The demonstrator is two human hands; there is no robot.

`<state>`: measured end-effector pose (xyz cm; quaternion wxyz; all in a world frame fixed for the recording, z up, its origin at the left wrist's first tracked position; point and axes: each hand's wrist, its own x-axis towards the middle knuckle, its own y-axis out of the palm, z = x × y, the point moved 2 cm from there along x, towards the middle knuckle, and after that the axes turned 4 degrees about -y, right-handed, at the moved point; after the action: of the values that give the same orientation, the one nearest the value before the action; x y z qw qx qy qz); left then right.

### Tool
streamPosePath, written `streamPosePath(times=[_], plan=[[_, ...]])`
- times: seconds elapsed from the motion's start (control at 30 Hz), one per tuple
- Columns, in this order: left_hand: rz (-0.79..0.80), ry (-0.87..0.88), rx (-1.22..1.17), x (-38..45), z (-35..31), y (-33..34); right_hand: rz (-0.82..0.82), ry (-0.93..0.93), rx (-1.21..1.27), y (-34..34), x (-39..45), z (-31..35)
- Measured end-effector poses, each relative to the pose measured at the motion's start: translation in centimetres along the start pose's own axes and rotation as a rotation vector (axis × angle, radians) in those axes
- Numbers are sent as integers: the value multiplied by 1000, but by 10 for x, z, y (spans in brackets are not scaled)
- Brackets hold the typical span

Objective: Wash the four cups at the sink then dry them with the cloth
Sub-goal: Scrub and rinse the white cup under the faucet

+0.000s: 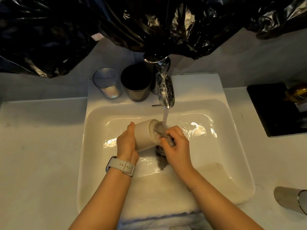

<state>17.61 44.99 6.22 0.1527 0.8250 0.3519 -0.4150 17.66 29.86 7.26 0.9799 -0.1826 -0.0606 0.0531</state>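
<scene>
- My left hand is curled round the side of a white cup. I hold it tipped on its side, over the middle of the sink, with its open mouth turned to the right.
- My right hand pinches a grey scrubby cloth and pokes it into the mouth of the cup. The tail of it hangs down to the bottom of the sink.
- Water runs from the shiny tap and lands right at the mouth of the cup, on the scrubby cloth.
- To do this part well, I think I should hold the cup tight — it is wet and could slip. I should turn the cup round while I rub, so the scrubby cloth gets all the way round the inside and the rim.
- It may help to tip the mouth down a bit, so the dirty water runs out.
- A clear glass cup stands at the back of the sink, left of the tap. It has something pale at the bottom; I cannot tell what.
- A dark cup stands just beside it, next to the tap. It is too dark inside to see.
- A silver cup lies on its side on the counter, far to my right.
- A white towel lies over the front edge of the sink — that looks like the one for drying.
</scene>
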Motion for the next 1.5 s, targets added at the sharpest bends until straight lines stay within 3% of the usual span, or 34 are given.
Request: streamPosePath(times=[0.13, 0.27, 0.4, 0.47, 0.53, 0.63, 0.77, 0.9, 1.0, 1.17, 1.2, 1.33, 1.4, 1.5], plan=[[26, 244, 35, -8, -2, -4, -17, -134, 19, -4, -12, 20], [30, 620, 330, -28, -2, 3, 26, -338, -231, 2, -6, 42], [-51, 745, 399, -46, -3, 6, -38, -165, -377, 4, 27, 41], [-54, 757, 415, -46, -3, 4, -15, 23, -342, 2, 47, 30], [-49, 715, 417, -37, -3, 5, 23, 69, -189, -1, 50, 23], [-25, 589, 350, -18, 0, 7, 122, -120, -118, -6, 28, 24], [25, 557, 322, -10, 3, 14, 281, -330, -217, -4, 10, 25], [-25, 587, 408, -17, -8, 20, 126, -89, -191, 1, 53, 14], [-14, 595, 429, -19, -12, 18, 97, 76, -154, 1, 68, 2], [-8, 547, 404, -3, -3, 13, 292, -249, -198, -1, 23, 23], [-4, 540, 403, -3, 0, 14, 310, -241, -214, 2, 26, 23], [-7, 603, 406, -13, -4, 17, 187, 104, -253, 1, 67, 3], [6, 616, 417, -11, -7, 17, 189, 38, -238, -4, 61, 3], [-8, 593, 427, -1, -6, 15, 268, -209, -235, -6, 35, 24]])
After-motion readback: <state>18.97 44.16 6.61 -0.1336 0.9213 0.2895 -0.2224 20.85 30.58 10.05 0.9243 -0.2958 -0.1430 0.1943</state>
